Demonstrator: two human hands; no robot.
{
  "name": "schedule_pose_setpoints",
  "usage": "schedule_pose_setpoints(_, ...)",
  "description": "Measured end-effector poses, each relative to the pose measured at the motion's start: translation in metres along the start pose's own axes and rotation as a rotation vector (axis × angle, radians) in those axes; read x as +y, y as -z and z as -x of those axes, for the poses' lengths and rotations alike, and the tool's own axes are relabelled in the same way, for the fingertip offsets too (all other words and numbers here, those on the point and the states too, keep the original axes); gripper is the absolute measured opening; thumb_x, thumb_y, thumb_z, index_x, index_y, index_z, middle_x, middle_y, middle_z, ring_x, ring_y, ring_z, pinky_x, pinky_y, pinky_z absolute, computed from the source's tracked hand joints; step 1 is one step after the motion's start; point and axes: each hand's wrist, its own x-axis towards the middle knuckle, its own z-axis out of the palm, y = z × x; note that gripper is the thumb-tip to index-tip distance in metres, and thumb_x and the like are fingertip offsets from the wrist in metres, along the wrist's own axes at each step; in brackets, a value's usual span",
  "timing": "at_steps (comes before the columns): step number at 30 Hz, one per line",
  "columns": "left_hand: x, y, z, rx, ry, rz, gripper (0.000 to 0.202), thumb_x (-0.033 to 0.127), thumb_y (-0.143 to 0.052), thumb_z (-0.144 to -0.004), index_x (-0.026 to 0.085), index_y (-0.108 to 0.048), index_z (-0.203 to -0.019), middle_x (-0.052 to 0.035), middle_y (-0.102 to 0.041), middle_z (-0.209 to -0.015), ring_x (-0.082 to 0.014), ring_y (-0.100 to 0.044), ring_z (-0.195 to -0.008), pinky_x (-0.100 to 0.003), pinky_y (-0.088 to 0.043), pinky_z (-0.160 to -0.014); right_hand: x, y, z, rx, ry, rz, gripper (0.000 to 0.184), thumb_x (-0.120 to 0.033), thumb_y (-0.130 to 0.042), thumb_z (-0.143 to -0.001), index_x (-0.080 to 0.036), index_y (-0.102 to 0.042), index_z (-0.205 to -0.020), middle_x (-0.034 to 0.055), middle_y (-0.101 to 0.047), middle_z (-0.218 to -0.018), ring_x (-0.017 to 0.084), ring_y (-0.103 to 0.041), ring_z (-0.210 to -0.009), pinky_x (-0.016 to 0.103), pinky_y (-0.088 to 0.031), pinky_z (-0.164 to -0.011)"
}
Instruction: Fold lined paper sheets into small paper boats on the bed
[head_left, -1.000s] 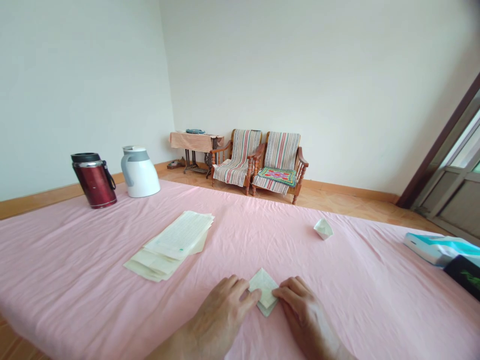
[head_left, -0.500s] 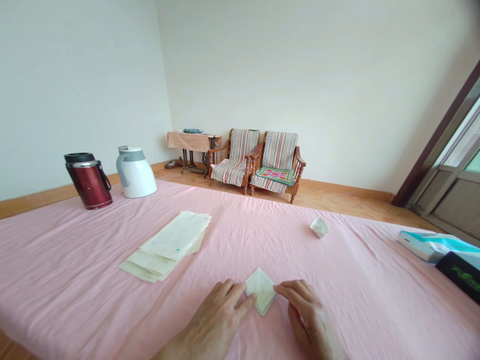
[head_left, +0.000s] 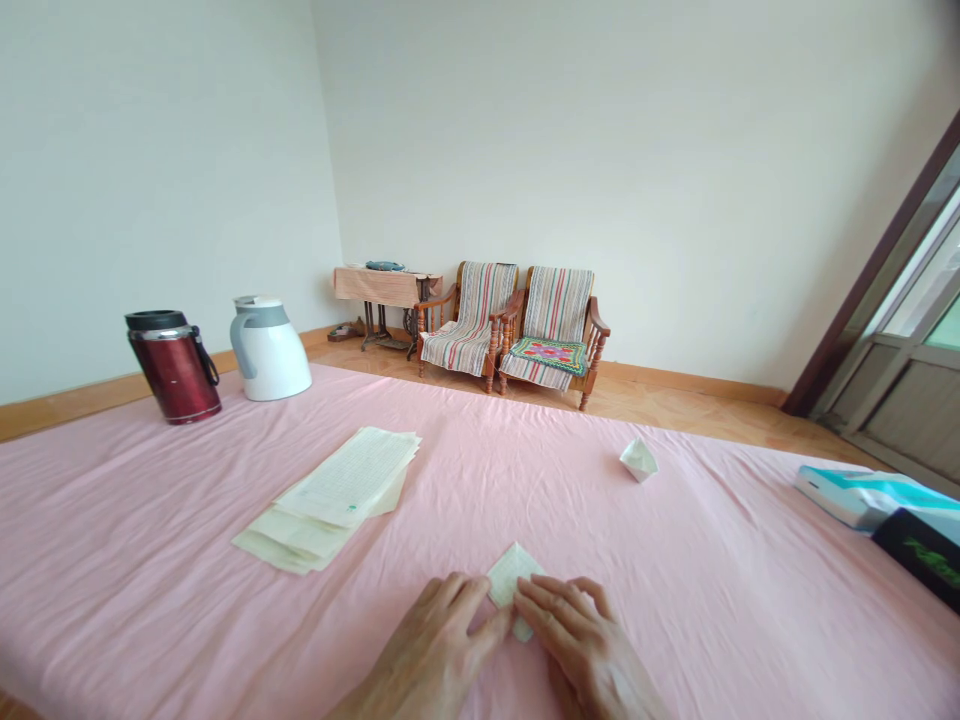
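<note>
A small folded square of lined paper (head_left: 510, 580) lies on the pink cloth near the front edge. My left hand (head_left: 435, 650) rests beside it with fingertips pressed on its left side. My right hand (head_left: 581, 650) lies flat across its right half, fingers stretched over the paper, covering most of it. A stack of lined paper sheets (head_left: 334, 495) lies to the left, apart from both hands. A finished white paper boat (head_left: 638, 458) sits farther back on the right.
A pink-covered table (head_left: 150, 560) fills the view. A red thermos (head_left: 173, 366) and a white kettle (head_left: 268, 346) stand at the far left. A teal-white box (head_left: 862, 495) and a black item (head_left: 922, 557) lie at the right edge. Two striped armchairs (head_left: 517, 325) stand behind.
My right hand has slid left over the folded paper, which now shows only its far corner. My left hand has stayed at the paper's left side.
</note>
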Motion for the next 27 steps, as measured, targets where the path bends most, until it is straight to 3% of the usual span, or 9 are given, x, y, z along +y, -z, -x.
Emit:
schedule_pose_setpoints(5,-0.002,-0.003,-0.001,-0.036,0.001,-0.043,0.036,0.011,-0.051,-0.089,0.029,-0.051,-0.120,-0.0017,-0.056,-0.109,-0.0233,-0.050,-0.096,-0.035,-0.041,-0.084,0.000,-0.018,0.002,0.229,0.024,0.027,0.050,-0.005,-0.035,-0.081,-0.023,-0.053,-0.124,0.0027,-0.068,-0.114,0.018,-0.061,-0.105,0.036,-0.032,-0.093)
schedule_pose_setpoints(13,-0.004,-0.008,-0.001,0.017,-0.008,-0.052,0.032,0.015,-0.054,-0.090,0.030,-0.053,-0.118,-0.0015,-0.055,-0.108,-0.0229,-0.050,-0.095,-0.035,-0.042,-0.081,-0.006,0.020,-0.007,0.112,0.076,0.135,0.056,-0.001,-0.043,-0.063,-0.021,-0.058,-0.114,-0.0005,-0.071,-0.107,0.018,-0.064,-0.098,0.034,-0.029,-0.093)
schedule_pose_setpoints(20,-0.005,-0.007,0.001,0.102,-0.063,-0.016,0.026,0.018,-0.054,-0.091,0.028,-0.057,-0.114,-0.0025,-0.056,-0.106,-0.0210,-0.051,-0.094,-0.033,-0.043,-0.083,-0.008,0.010,0.000,0.188,-0.136,0.033,0.046,-0.006,-0.045,-0.061,-0.022,-0.062,-0.100,0.0019,-0.073,-0.096,0.021,-0.065,-0.091,0.037,-0.031,-0.089)
schedule_pose_setpoints(24,-0.006,-0.006,0.001,0.123,-0.071,0.015,0.026,0.015,-0.053,-0.091,0.029,-0.059,-0.112,-0.0027,-0.057,-0.108,-0.0211,-0.051,-0.096,-0.033,-0.043,-0.085,-0.012,0.017,-0.003,0.142,-0.216,0.031,0.033,-0.007,-0.046,-0.064,-0.022,-0.062,-0.088,0.0023,-0.072,-0.090,0.022,-0.064,-0.085,0.037,-0.035,-0.083)
schedule_pose_setpoints(27,-0.007,-0.005,0.002,0.091,-0.033,0.039,0.027,0.015,-0.054,-0.090,0.031,-0.060,-0.112,-0.0016,-0.056,-0.112,-0.0216,-0.051,-0.097,-0.035,-0.043,-0.086,-0.015,0.024,-0.005,0.110,-0.238,0.047,0.032,-0.007,-0.046,-0.066,-0.021,-0.061,-0.090,0.0033,-0.071,-0.084,0.023,-0.062,-0.081,0.036,-0.038,-0.075)
